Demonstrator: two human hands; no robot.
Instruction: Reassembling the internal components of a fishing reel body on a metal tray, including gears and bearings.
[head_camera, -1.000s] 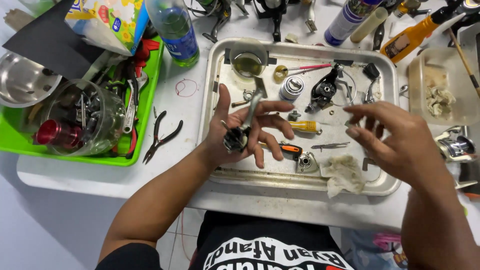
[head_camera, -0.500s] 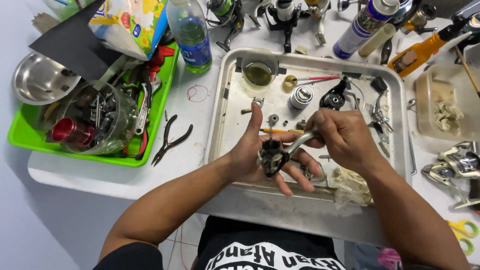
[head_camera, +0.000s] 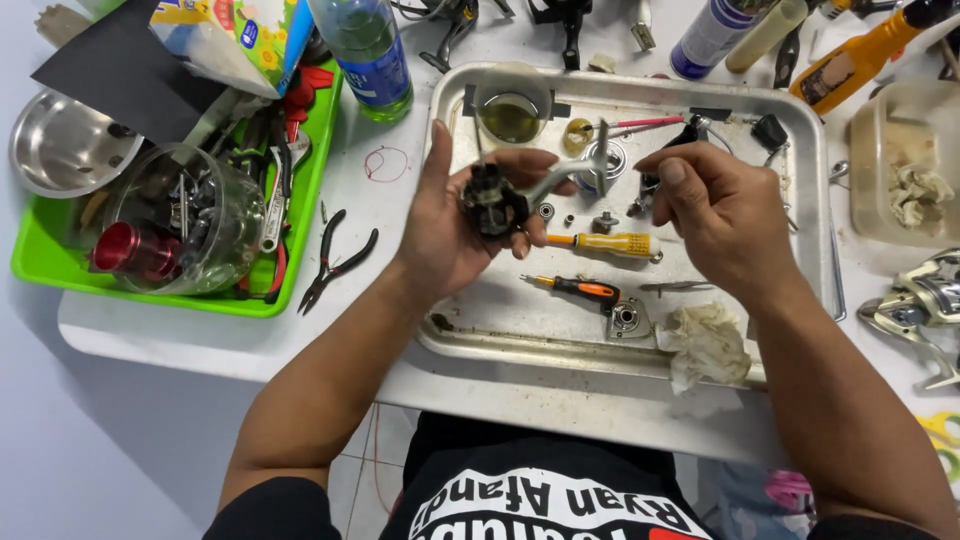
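Note:
My left hand (head_camera: 440, 235) holds a black fishing reel body (head_camera: 494, 202) up over the metal tray (head_camera: 822, 215). A silver stem (head_camera: 572, 170) sticks out of the reel toward the right. My right hand (head_camera: 725, 215) hovers just right of the reel with its fingers curled. It is apart from the stem, and I cannot see whether a small part is pinched in it. Under the hands on the tray lie a yellow-handled screwdriver (head_camera: 612, 243), an orange-and-black screwdriver (head_camera: 582, 288) and small loose reel parts (head_camera: 604, 220).
A crumpled rag (head_camera: 706, 342) lies at the tray's front right and an oil cup (head_camera: 511, 116) at its back. Black pliers (head_camera: 336, 262) lie left of the tray. A green tray (head_camera: 40, 272) holds tools, and a plastic bottle (head_camera: 366, 52) stands behind. Another silver reel (head_camera: 925, 300) lies far right.
My right hand has let go of the reel and drawn off to the right. My left hand has lifted the reel and turned it, so the stem points right.

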